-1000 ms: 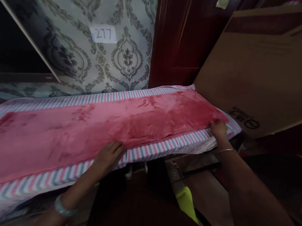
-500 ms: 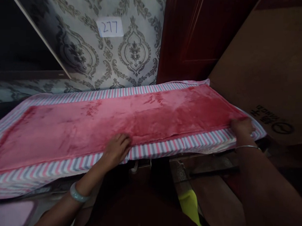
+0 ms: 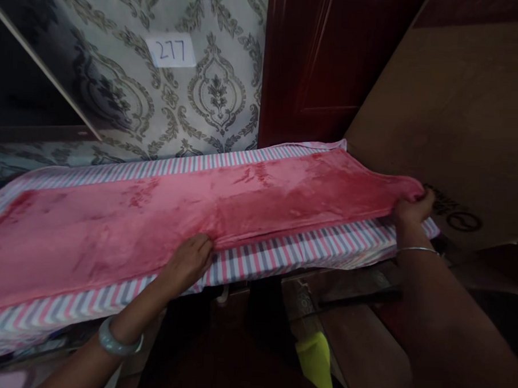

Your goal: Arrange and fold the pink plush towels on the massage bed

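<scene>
A long pink plush cloth (image 3: 172, 213) lies spread over a pink, grey and white striped cover (image 3: 277, 258). My right hand (image 3: 414, 211) is closed around the near right corner of the plush cloth, which is raised and bent up off the cover. My left hand (image 3: 189, 261) has its fingers curled on the near edge of the plush cloth, around the middle of its length. A thin fold runs along that edge between the two hands. The left end of the plush cloth passes out of view.
A big cardboard box (image 3: 443, 110) stands against the right end. Behind are a patterned wall with a paper marked 277 (image 3: 173, 50), a dark red panel (image 3: 307, 64) and a dark screen (image 3: 28, 75). Something bright yellow (image 3: 316, 362) is below, near my body.
My right hand has taken the near right corner of the plush cloth and lifted it off the striped cover. My left hand stays at the near edge. The view has shifted slightly right.
</scene>
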Motion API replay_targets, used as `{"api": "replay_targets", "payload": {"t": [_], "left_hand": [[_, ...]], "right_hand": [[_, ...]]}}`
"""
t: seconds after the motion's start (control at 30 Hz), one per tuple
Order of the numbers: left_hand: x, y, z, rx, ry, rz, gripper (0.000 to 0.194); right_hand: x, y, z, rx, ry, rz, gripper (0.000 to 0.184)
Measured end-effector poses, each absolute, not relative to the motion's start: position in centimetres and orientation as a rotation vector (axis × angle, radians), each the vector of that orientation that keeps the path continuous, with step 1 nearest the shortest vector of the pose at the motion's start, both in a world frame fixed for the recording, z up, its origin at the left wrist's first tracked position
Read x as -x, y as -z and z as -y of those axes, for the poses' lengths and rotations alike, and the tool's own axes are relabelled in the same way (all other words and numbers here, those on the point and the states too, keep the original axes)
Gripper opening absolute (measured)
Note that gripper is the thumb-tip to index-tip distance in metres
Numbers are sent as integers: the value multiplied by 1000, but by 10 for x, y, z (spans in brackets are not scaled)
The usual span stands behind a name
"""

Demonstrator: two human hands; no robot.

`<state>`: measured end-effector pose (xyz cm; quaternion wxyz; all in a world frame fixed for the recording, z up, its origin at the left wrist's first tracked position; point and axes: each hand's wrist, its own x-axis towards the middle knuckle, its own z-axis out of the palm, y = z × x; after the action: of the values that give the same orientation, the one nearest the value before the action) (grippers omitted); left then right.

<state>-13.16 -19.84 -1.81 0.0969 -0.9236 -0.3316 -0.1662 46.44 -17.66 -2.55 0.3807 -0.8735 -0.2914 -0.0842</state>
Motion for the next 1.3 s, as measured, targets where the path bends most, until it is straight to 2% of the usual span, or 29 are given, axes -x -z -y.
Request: {"api": "replay_targets", "payload": {"t": [0.23,0.33,0.53,0.7,0.77,0.87,0.97,1.1,1.2,1.3], "left_hand": [[131,23,206,2796,477,878,27],[134,20,213,2773,520,861,28],[139,32,220,2766,523,896,46],[143,33,221,2843,551,1065,44],[144,25,214,2867,629,1127,44],[146,9,187,2801,685,1269,47],[144,-2,149,2666,553,1490,54],[142,1,114,2429,303,1767,60],[146,16,106,2318,196,1789,60],[152,31,105,2284,224,1741,61]], "right_hand": [[-446,21,200,2282,-37,463,62],[-447,23,199,2270,-35,423,63],[-455,28,198,2220,20,406,62],[-453,33,199,2190,126,375,76],[-442,32,194,2195,285,474,74],[-415,28,174,2243,417,919,60],[-393,23,149,2332,311,1267,59],[-401,27,135,2521,113,1384,62],[-420,39,138,2636,-54,1425,61],[-429,47,141,2668,-63,1425,60]]}}
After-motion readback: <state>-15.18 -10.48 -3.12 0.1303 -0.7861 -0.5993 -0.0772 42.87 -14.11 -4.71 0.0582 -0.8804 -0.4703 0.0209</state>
